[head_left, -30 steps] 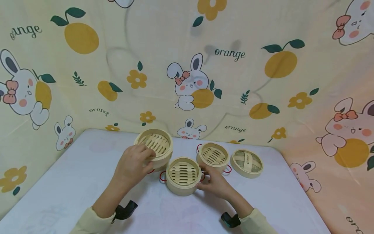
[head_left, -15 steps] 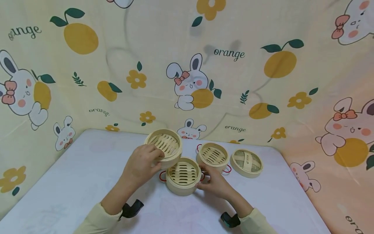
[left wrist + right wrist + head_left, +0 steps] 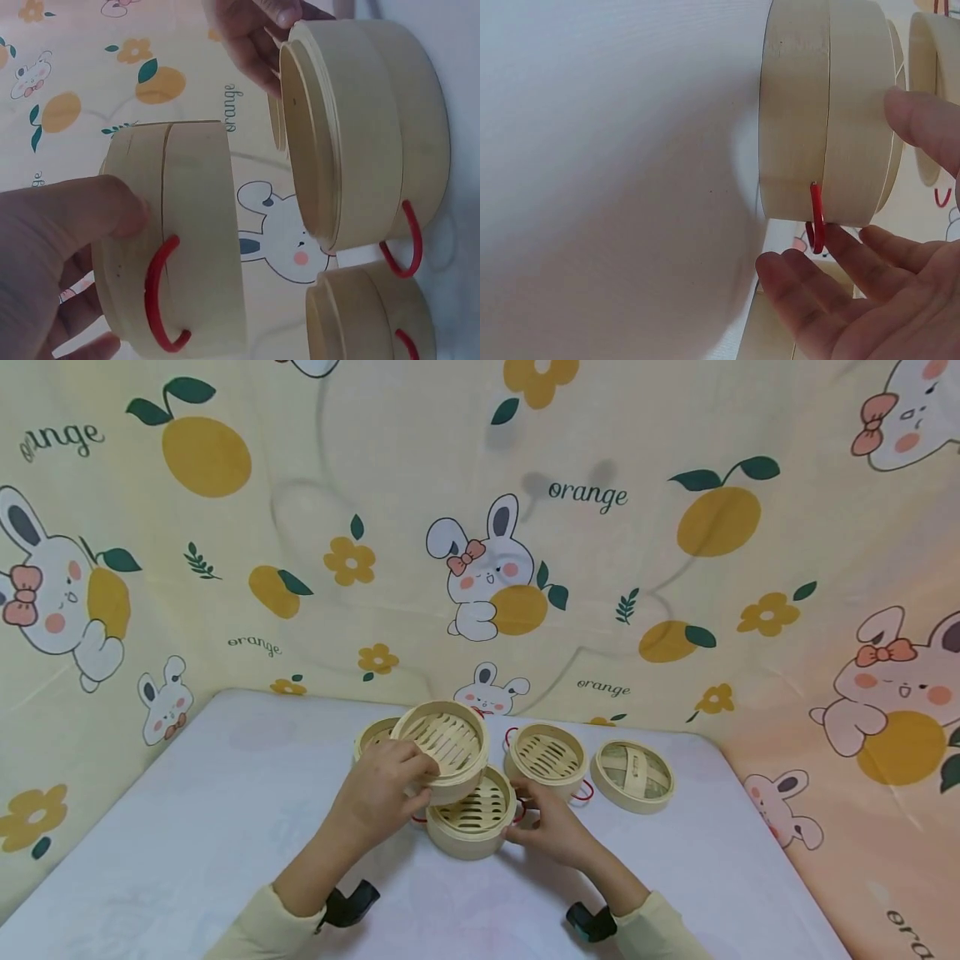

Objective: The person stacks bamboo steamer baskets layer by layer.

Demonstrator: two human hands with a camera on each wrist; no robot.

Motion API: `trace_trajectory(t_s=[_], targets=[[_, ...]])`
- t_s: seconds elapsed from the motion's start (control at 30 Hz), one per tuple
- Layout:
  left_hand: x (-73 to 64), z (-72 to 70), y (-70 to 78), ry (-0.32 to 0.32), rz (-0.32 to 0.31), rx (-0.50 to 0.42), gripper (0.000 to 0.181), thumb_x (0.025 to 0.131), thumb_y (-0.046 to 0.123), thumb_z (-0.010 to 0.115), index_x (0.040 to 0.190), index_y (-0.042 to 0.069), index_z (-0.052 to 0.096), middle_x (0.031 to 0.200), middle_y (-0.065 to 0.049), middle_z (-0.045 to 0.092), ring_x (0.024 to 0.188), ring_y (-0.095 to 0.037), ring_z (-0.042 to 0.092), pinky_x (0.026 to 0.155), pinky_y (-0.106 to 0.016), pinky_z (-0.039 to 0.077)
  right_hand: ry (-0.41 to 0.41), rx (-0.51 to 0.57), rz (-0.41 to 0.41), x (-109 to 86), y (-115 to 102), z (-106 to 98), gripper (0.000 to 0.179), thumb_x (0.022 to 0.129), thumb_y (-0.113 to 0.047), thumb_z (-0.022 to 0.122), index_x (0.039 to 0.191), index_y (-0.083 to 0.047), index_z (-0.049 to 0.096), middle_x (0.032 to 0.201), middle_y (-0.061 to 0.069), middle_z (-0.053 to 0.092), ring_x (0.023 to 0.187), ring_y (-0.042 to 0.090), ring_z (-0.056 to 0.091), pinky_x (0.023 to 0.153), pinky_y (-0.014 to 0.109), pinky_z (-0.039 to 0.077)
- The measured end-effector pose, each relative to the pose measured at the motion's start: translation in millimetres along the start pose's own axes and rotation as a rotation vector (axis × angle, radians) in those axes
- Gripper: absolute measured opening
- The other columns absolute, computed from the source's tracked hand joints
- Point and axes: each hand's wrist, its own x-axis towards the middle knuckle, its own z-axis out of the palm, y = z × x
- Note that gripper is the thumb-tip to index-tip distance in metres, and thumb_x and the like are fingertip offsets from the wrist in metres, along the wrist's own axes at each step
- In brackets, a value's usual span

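My left hand (image 3: 382, 789) grips a small round bamboo steamer basket (image 3: 453, 739) by its near left side, thumb on its wall. In the left wrist view that raised basket (image 3: 202, 202) shows a red cord handle (image 3: 154, 292), apart from the basket below. Under it, on the table, stands a second steamer basket (image 3: 468, 845) with a slatted base, partly covered from the head view. My right hand (image 3: 558, 831) holds this lower basket at its right side. In the right wrist view the thumb (image 3: 922, 120) touches its upper edge and the fingers lie around its red handle (image 3: 817, 217).
Another steamer basket (image 3: 370, 732) stands behind the raised one, mostly hidden. To the right are a further slatted basket (image 3: 551, 756) with red handles and a round woven bamboo lid (image 3: 634, 777). All sit on a white-covered table (image 3: 187, 827) before a printed cloth backdrop (image 3: 390, 460).
My left hand has carried its basket rightward, over the lower basket's back edge, uncovering the basket behind on the left. The right hand keeps its place.
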Motion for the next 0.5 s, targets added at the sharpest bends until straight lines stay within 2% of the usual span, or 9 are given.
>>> trace_trajectory(t_s=[0.27, 0.5], targets=[[-1.2, 7.8, 3.2, 0.012, 0.05, -0.025, 0.022, 0.069, 0.009, 0.079, 0.085, 0.02, 0.069, 0.086, 0.009, 0.064, 0.086, -0.012, 0.062, 0.081, -0.032, 0.052, 0.002, 0.014, 0.015, 0.0, 2, 1, 0.071, 0.077, -0.016, 0.079, 0.138, -0.002, 0.044, 0.125, 0.015, 0.058, 0.108, 0.031, 0.058, 0.078, 0.041, 0.053], [-2.8, 14.4, 5.6, 0.019, 0.062, -0.04, 0.023, 0.068, 0.01, 0.079, 0.085, 0.021, 0.069, 0.086, 0.009, 0.063, 0.084, -0.01, 0.062, 0.077, -0.029, 0.052, 0.0, 0.025, 0.011, -0.1, 2, 1, 0.07, 0.077, -0.016, 0.079, 0.137, -0.004, 0.045, 0.126, 0.016, 0.058, 0.107, 0.031, 0.058, 0.078, 0.042, 0.053]])
